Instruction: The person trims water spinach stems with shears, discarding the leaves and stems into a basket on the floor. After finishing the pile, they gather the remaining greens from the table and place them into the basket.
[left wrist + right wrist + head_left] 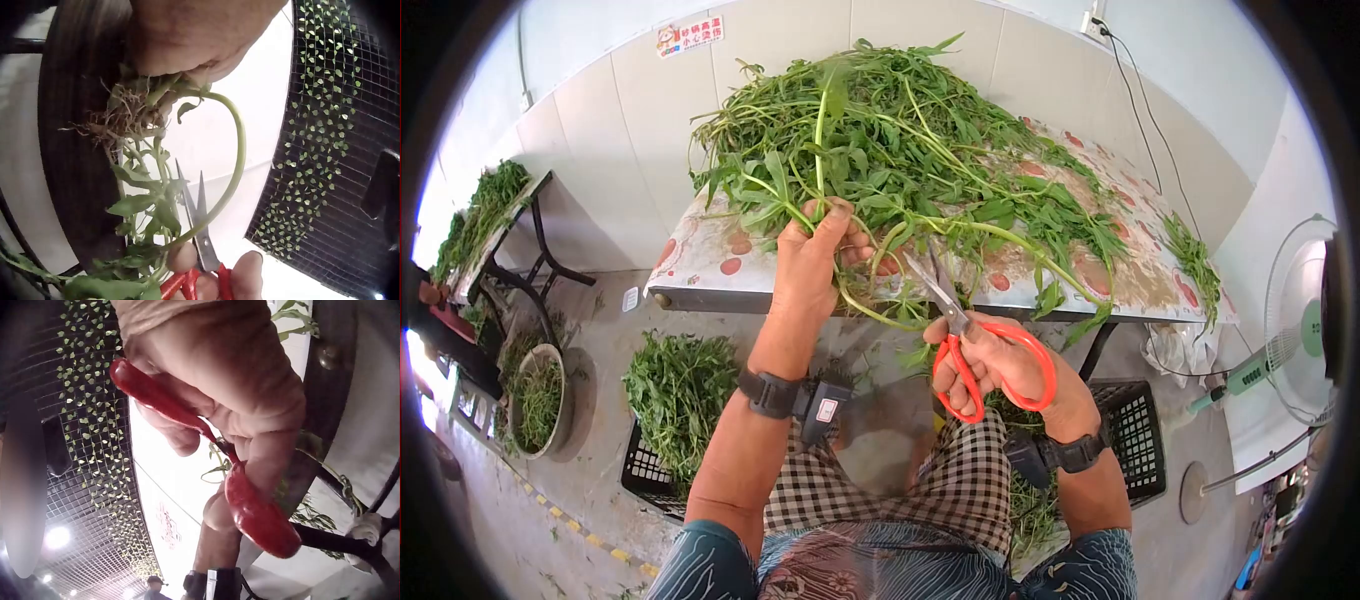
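In the head view my left hand (pixel 802 270) pinches a leafy green stem (pixel 820 145) near the table's front edge. The left wrist view shows a tangle of thin roots (pixel 128 115) below that hand and a bent pale stem (pixel 240 140) looping down beside it. My right hand (pixel 1005 365) grips scissors (pixel 943 290) with red loop handles, fingers and thumb through the loops. Their blades (pixel 201 215) are parted and point up towards the left hand, close by the hanging stems. From the right wrist, the red handles (pixel 259 515) show while the blades are hidden.
A large heap of leafy stems (pixel 880 120) covers much of the patterned tablecloth (pixel 1135 230). Black crates (pixel 1135 440) stand below on both sides, the left one holding greens (pixel 680 400). A fan (pixel 1305 320) is at right, a basin (pixel 560 400) at left.
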Available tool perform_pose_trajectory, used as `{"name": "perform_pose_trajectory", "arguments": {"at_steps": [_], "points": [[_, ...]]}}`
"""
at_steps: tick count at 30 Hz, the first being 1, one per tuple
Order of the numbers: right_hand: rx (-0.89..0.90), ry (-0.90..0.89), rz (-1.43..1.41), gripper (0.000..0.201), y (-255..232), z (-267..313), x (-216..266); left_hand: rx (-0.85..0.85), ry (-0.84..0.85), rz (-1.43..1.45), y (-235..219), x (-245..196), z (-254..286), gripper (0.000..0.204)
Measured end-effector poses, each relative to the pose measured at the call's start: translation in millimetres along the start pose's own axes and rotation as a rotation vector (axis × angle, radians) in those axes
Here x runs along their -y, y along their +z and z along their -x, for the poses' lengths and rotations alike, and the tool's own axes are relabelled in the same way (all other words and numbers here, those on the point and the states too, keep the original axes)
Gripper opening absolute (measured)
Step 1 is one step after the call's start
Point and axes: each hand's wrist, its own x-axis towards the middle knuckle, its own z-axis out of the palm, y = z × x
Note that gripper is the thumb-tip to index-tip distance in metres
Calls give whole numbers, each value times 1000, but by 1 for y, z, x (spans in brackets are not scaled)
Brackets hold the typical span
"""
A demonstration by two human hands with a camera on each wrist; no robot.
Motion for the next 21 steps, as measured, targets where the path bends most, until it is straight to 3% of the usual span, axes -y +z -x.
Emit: {"name": "perform_pose_trajectory", "arguments": {"at_steps": [8, 21], "points": [[40, 11, 30, 55, 4, -7, 6, 75, 114, 6, -5, 3, 0, 14], [20, 33, 37, 56, 6, -15, 8, 51, 113, 10, -4, 3, 2, 13]]}}
